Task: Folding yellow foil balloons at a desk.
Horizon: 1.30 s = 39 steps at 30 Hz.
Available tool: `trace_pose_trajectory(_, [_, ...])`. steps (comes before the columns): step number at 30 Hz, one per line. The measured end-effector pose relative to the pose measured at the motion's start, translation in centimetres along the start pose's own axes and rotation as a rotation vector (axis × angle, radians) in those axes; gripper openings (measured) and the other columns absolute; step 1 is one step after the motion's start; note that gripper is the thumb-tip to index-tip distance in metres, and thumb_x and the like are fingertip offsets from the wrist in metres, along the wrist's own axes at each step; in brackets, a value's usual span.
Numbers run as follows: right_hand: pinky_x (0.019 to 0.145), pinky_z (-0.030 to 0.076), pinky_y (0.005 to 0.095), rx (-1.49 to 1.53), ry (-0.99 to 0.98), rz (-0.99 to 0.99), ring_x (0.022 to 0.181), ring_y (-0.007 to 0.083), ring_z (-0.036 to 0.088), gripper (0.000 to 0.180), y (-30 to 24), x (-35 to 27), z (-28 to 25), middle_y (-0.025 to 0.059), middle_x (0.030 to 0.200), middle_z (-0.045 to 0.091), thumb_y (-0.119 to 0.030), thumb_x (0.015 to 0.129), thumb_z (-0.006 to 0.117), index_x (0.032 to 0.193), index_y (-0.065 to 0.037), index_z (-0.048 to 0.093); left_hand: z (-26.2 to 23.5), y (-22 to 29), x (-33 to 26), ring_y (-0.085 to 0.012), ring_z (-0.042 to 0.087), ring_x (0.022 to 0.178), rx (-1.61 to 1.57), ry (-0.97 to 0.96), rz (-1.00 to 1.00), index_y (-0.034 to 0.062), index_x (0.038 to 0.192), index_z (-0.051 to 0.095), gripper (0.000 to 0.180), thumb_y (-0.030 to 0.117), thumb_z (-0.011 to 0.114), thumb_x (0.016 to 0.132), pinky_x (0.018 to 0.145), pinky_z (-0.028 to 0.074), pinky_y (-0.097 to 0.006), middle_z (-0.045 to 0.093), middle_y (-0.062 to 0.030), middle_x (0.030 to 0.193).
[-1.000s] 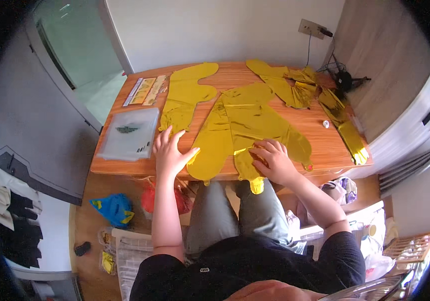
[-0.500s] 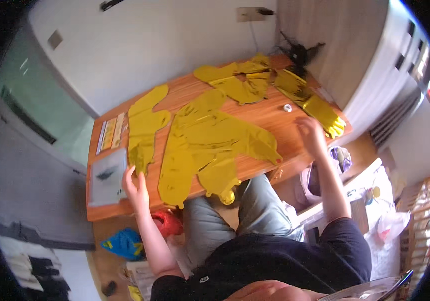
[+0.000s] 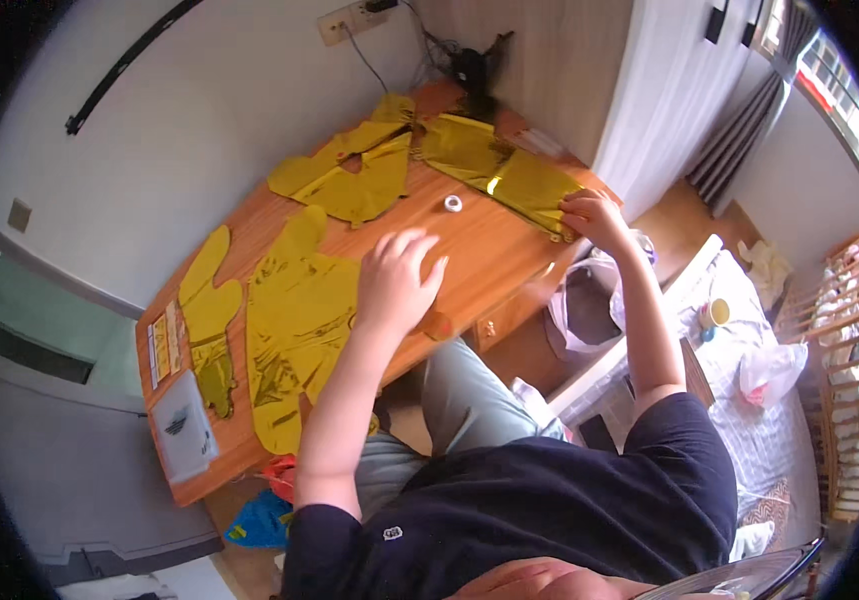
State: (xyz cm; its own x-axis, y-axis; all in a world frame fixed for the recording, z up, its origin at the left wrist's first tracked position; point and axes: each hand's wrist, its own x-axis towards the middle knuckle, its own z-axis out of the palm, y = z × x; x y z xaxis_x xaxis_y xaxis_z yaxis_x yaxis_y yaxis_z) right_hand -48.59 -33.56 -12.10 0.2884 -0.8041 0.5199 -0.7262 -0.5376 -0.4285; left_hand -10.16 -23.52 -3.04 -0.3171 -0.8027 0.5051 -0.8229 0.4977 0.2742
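Observation:
On the wooden desk (image 3: 469, 260) lie several flat, gold foil balloons. My right hand (image 3: 597, 215) is at the near end of the long, folded gold foil balloon (image 3: 509, 175) on the right, its fingers closed on the foil's edge. My left hand (image 3: 397, 280) hovers over the desk, fingers apart and holding nothing, beside the large gold foil balloon (image 3: 299, 300); my forearm covers part of that balloon. A small white ring-shaped roll (image 3: 452, 204) lies between my hands, farther back. Another gold foil balloon (image 3: 359, 175) rests at the back.
At the desk's left end are a narrow gold foil balloon (image 3: 211, 310), a printed card (image 3: 164, 345) and a translucent flat case (image 3: 183, 425). A black cabled object (image 3: 474, 70) stands in the far corner. A plastic bag (image 3: 584, 310) hangs or sits by the right edge.
My view has turned right. My left hand has left the case's side and moved right across the desk. My right hand has reached the folded foil balloon and closed on its edge.

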Motion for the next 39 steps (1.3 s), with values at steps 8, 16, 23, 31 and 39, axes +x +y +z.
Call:
trace_pose_trajectory(8, [0.078,0.054,0.0460,-0.102,-0.014,0.101,0.095,0.0300,0.067,0.014,1.0,0.1,0.6,0.0056,0.090,0.072,-0.026,0.086,0.070,0.087,-0.014,0.077,12.7,4.1,10.3,-0.0266,0.064,0.110,-0.138,-0.109,0.266,0.0152,0.112,0.079,0.027,0.029,0.073,0.089,0.097,0.051,-0.040,0.071,-0.0041,0.113])
trace_pose_trajectory(16, [0.077,0.053,0.0471,-0.148,-0.038,0.099,0.102,0.0301,0.065,0.017,0.1,0.6,0.5,0.0052,0.096,0.073,-0.029,0.088,0.068,0.088,-0.016,0.078,16.9,4.8,13.6,-0.0300,0.065,0.108,-0.275,-0.273,0.204,0.0126,0.107,0.080,0.026,0.028,0.078,0.086,0.096,0.051,-0.041,0.073,-0.0083,0.106])
trace_pose_trajectory(23, [0.084,0.054,0.0405,-0.201,-0.071,0.197,0.092,0.0308,0.071,0.021,-0.9,0.8,0.0,0.0120,0.095,0.076,-0.027,0.089,0.068,0.095,-0.011,0.080,17.8,4.6,13.7,-0.0288,0.065,0.108,-0.287,-0.289,0.228,0.0151,0.102,0.081,0.024,0.029,0.078,0.084,0.097,0.052,-0.040,0.073,-0.0069,0.107])
trace_pose_trajectory(31, [0.071,0.051,0.0461,-0.089,0.198,0.341,0.076,0.0351,0.069,0.017,-3.2,1.2,-0.2,0.0140,0.078,0.072,-0.024,0.089,0.070,0.088,-0.008,0.074,18.3,4.1,15.3,-0.0331,0.069,0.096,-0.345,-0.314,0.105,0.0096,0.097,0.078,0.023,0.029,0.066,0.093,0.084,0.054,-0.045,0.072,-0.0138,0.100])
trace_pose_trajectory(39, [0.094,0.042,0.0427,-0.262,0.354,0.133,0.108,0.0267,0.060,0.037,-4.2,-3.5,0.0,0.0030,0.112,0.066,-0.025,0.078,0.079,0.114,-0.020,0.071,20.6,4.2,16.4,-0.0411,0.065,0.099,-0.334,-0.302,0.096,0.0062,0.096,0.071,0.031,0.032,0.054,0.101,0.083,0.052,-0.050,0.070,-0.0193,0.103])
